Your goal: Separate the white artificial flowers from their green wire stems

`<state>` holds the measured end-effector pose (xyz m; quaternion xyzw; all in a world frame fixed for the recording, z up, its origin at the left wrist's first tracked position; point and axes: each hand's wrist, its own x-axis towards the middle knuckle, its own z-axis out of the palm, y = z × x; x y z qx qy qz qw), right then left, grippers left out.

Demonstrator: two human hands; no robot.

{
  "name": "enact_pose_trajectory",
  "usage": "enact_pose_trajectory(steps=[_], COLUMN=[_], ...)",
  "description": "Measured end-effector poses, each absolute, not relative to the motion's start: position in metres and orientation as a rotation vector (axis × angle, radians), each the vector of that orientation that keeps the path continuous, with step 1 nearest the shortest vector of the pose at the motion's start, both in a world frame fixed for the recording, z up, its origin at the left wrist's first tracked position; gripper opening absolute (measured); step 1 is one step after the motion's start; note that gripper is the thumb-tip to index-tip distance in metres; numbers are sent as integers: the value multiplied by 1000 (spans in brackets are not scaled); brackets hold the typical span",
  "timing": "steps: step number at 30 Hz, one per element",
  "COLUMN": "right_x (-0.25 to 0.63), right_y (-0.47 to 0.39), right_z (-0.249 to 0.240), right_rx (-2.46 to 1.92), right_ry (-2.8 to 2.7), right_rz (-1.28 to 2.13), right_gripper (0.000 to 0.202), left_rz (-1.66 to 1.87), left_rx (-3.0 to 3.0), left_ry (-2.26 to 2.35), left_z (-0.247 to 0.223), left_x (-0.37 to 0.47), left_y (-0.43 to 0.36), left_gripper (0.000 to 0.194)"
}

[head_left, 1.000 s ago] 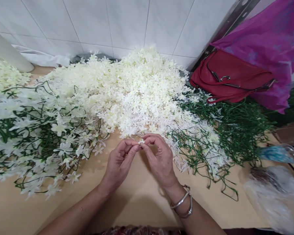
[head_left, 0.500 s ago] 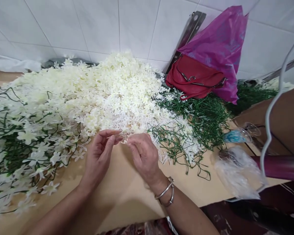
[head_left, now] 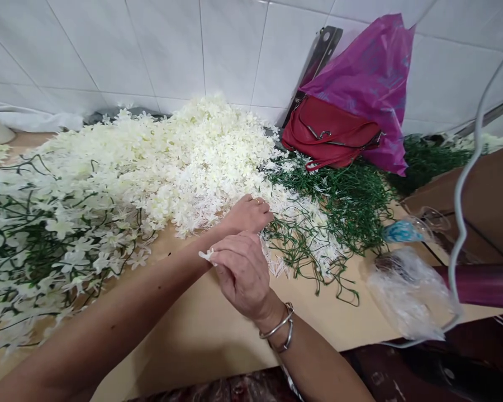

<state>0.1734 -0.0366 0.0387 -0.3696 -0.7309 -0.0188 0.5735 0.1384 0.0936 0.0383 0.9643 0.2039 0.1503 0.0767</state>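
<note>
My right hand (head_left: pixel 243 274) is closed in a pinch on a small white artificial flower piece (head_left: pixel 207 255), which pokes out to the left of the fingertips. Beyond it, my left hand (head_left: pixel 249 214) reaches across to the right, its forearm passing behind my right hand. The left fingers are curled down at the edge of the green plastic stems (head_left: pixel 295 237); their tips are hidden, so what they grip does not show. White thread-like pieces (head_left: pixel 276 263) lie just below them. A large heap of cream-white artificial blossoms (head_left: pixel 209 145) spreads behind both hands.
White blossoms on green stems (head_left: pixel 67 251) pile up at the left. A red handbag (head_left: pixel 331 131) and a purple plastic bag (head_left: pixel 369 84) lean on the tiled wall. At the right are a clear plastic bag (head_left: pixel 411 296), a cardboard box (head_left: pixel 482 206) and a hanging grey cable (head_left: pixel 461 195).
My left hand has left the right fingertips and crossed over to the green stems at the right. My right hand stays nearly in place, the white flower piece now showing at its fingertips.
</note>
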Motion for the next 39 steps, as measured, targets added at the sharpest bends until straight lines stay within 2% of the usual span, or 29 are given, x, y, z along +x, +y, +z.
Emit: enact_pose_trajectory(steps=[3,6,10,12,18,21,26,30,39], right_x=[174,175,178,178,180,182,182,179,176], right_y=[-37,-38,-38,-36,-24,-17,-11,-12,-11], right_z=[39,43,44,43,39,33,22,22,18], right_rx=[-863,-879,-905,-928,-1124,-1171,-1141,-1168,-1160], right_ry=[-1711,-1703,-1642,-1531,-1059,-941,-1031,-1070,-1034], right_rz=[-9,35,48,95,476,768,1098,1282,1458], right_gripper=[30,30,27,26,4,12,17,19,17], left_rz=[576,880,1341,1424,1229,1163,1152,1142,1083], left_rx=[2868,2670,2090,1758,1309,1197,1205,1361,1488], left_ry=[718,826,1011,1091,1073,1111,1161,1160,1111], left_z=[39,47,71,81,70,49,23,15,9], left_x=[117,87,54,41,15,5,-8,-15,-15], left_y=[95,95,87,80,41,19,-4,-10,-14], left_gripper=[26,22,8,11,24,30,23,15,14])
